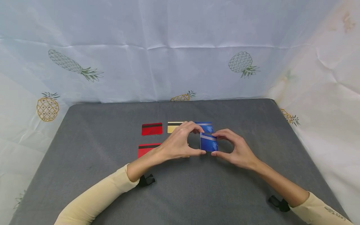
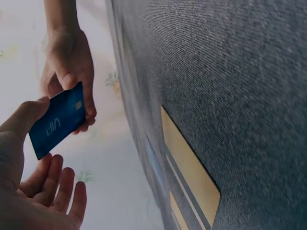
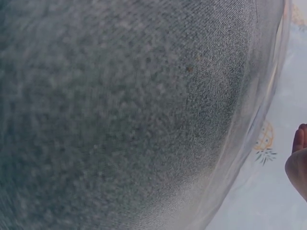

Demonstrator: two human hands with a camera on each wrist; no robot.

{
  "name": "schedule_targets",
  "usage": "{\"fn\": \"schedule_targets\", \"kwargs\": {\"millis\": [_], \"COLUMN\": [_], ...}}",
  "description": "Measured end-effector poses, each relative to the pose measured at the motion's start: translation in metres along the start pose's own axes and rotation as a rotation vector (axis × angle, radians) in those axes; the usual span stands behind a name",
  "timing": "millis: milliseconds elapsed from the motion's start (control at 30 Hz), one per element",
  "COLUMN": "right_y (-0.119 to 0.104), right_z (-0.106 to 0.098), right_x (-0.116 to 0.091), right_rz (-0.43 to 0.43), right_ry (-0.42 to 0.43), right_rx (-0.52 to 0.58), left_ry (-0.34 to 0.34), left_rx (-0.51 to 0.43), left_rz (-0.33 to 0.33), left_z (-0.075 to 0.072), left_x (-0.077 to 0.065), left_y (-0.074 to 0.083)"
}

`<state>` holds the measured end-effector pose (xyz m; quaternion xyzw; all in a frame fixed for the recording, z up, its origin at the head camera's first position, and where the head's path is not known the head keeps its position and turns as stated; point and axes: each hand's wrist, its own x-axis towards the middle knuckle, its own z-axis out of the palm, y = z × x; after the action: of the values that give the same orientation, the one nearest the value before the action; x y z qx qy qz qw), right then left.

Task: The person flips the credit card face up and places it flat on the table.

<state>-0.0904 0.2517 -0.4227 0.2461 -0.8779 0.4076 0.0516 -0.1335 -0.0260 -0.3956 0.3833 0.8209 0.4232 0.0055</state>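
A blue card (image 1: 208,143) is held up between both hands over the table. My left hand (image 1: 178,142) grips its left edge between thumb and fingers, and my right hand (image 1: 239,150) pinches the right edge. In the left wrist view the card's other face (image 2: 60,120) shows "VIP" and a chip. Just behind it lies a second blue card (image 1: 206,125) with a pale stripe. Left of that is a yellow card (image 1: 173,127), partly behind my left hand. Another yellow card (image 2: 189,163) is mostly hidden by that hand in the head view.
On the left lie two red cards with black stripes, one farther back (image 1: 152,129) and one nearer (image 1: 144,150), partly covered by my left forearm. A grey cloth covers the table (image 1: 180,197). White pineapple-print curtains (image 1: 157,72) hang behind and at the sides.
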Motion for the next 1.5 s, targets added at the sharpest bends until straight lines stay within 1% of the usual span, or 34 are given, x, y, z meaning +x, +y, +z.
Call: {"fn": "schedule_targets", "kwargs": {"millis": [233, 467, 567, 700, 833, 967, 1300, 1500], "right_y": [-0.001, -0.002, -0.003, -0.003, -0.003, -0.003, -0.006, -0.008], "right_z": [0.002, 0.002, 0.002, 0.002, 0.003, 0.001, -0.008, -0.014], "right_x": [0.001, 0.003, 0.003, 0.003, 0.003, 0.003, 0.005, 0.006], "right_rz": [0.005, 0.033, 0.037, 0.041, 0.037, 0.022, 0.001, -0.039], "right_ry": [-0.006, -0.004, -0.003, -0.002, 0.0, 0.003, 0.026, 0.067], "right_rx": [0.045, 0.073, 0.083, 0.087, 0.086, 0.104, 0.168, 0.204], "left_ry": [0.002, -0.009, -0.018, -0.014, 0.005, 0.02, 0.024, 0.037], "left_rx": [-0.068, -0.154, -0.179, -0.185, -0.189, -0.177, -0.171, -0.172], "left_rz": [0.017, -0.03, -0.034, -0.034, -0.026, -0.014, -0.016, -0.007], "left_z": [0.001, 0.003, 0.004, 0.005, 0.004, 0.004, 0.006, 0.007], "left_x": [0.003, 0.005, 0.006, 0.007, 0.007, 0.008, 0.007, 0.007], "left_y": [0.0, 0.0, 0.0, 0.0, 0.001, 0.001, 0.002, 0.001]}}
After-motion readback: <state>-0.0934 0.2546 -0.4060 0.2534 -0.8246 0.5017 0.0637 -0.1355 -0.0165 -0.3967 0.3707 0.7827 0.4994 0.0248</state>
